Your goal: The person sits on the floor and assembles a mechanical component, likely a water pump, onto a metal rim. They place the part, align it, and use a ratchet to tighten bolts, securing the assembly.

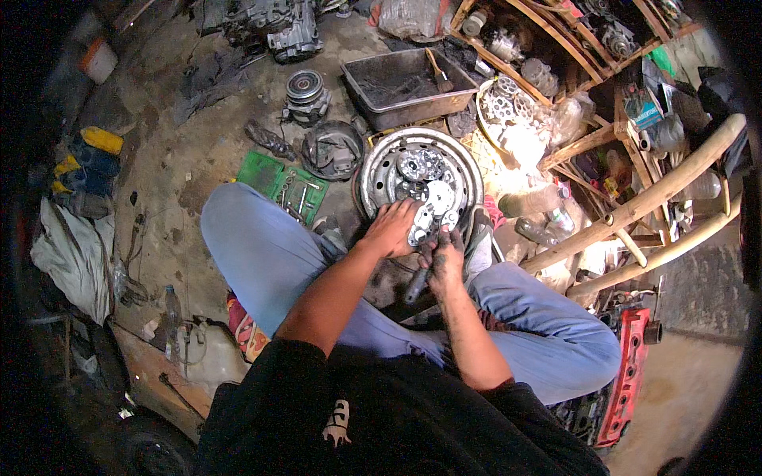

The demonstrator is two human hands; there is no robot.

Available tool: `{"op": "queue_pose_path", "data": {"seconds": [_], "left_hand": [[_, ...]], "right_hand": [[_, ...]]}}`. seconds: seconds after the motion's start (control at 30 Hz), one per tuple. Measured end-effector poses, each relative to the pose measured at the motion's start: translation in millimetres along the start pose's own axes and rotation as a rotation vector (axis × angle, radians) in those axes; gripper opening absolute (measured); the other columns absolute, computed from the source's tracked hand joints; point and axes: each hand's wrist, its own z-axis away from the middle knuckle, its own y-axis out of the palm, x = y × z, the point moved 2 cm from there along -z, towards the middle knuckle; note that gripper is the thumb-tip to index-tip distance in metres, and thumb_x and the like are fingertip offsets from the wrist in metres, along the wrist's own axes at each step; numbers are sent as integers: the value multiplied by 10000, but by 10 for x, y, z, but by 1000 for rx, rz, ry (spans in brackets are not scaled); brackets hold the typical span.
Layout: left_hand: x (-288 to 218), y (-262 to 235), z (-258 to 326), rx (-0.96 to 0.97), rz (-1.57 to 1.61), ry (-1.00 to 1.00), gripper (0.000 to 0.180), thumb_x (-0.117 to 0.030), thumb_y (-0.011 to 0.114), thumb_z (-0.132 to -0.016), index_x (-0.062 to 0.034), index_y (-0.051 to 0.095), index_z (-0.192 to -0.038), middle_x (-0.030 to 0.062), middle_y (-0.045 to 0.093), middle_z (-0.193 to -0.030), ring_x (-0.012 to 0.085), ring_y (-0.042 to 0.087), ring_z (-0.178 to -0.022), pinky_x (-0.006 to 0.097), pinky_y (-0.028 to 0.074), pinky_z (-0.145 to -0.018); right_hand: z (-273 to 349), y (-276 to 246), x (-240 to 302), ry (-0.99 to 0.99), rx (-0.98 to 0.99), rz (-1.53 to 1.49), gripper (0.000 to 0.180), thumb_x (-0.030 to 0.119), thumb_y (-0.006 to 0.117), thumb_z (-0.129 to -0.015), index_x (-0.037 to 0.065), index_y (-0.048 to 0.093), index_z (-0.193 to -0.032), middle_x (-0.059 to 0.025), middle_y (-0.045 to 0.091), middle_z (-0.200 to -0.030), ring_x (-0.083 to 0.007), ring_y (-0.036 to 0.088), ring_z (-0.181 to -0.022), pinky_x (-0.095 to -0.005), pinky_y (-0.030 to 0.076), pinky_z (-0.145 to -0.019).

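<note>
Between my knees lies a round steel wheel rim (pixel 367 178) with several silvery metal machine parts (pixel 440 194) on it. My left hand (pixel 391 228) reaches over the near left side of the rim, its fingers closed on the edge of a flat, holed metal part (pixel 421 225). Just right of it, my right hand (pixel 446 258) is closed around a tool with a dark handle (pixel 415 285). The handle points down toward my lap, and the fingers hide the tool's working end. Dark grime covers the right fingers.
A black tub (pixel 413 111) with a brush (pixel 439 71) stands beyond the rim. Left of the rim are a green tool case (pixel 300 190) and a dark round pan (pixel 332 151). A wooden ladder-like frame (pixel 635 206) and plastic bottles (pixel 533 201) are at right.
</note>
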Motion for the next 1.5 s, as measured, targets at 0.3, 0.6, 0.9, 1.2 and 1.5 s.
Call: {"op": "queue_pose_path", "data": {"seconds": [0.3, 0.6, 0.9, 1.2, 1.5], "left_hand": [[-55, -53, 7, -9, 20, 44, 1031, -384, 848, -618, -62, 343, -1457, 203, 432, -1399, 383, 438, -1298, 497, 353, -1072], [-91, -124, 2, 70, 31, -19, 1108, -486, 842, -614, -60, 310, -1488, 227, 368, -1481, 388, 389, -1355, 508, 318, -1110], [-177, -279, -30, 177, -186, -1, 1120, -546, 797, -675, -10, 263, -1501, 225, 344, -1510, 380, 228, -1468, 531, 121, -1221], [-157, -271, -118, 219, -346, 76, 1103, -624, 748, -701, -9, 298, -1498, 169, 371, -1517, 379, 117, -1507, 679, 12, -1166], [-202, -501, -141, 209, -139, 17, 960, -444, 783, -723, -57, 341, -1482, 162, 336, -1526, 403, 124, -1492, 618, 102, -1181]], "right_hand": [[-206, -440, 318, 158, 76, 251, 257, 326, 565, -1014, 108, 479, -1120, -8, 441, -635, -129, 376, -421, -283, 330, -377], [-184, -395, 262, 99, 101, 225, 259, 322, 596, -999, 103, 497, -1096, -23, 474, -632, -138, 416, -430, -300, 353, -388], [-38, -385, 158, 151, 175, 233, 349, 457, 536, -1006, 119, 536, -1093, -12, 487, -674, -151, 464, -491, -316, 433, -471], [34, -406, 69, 385, 161, 102, 564, 649, 486, -951, 111, 486, -783, 3, 392, -593, -143, 379, -453, -306, 358, -459], [102, -339, 165, 376, -14, 220, 550, 601, 487, -977, 86, 480, -783, -19, 411, -588, -142, 362, -423, -314, 338, -416]]}}
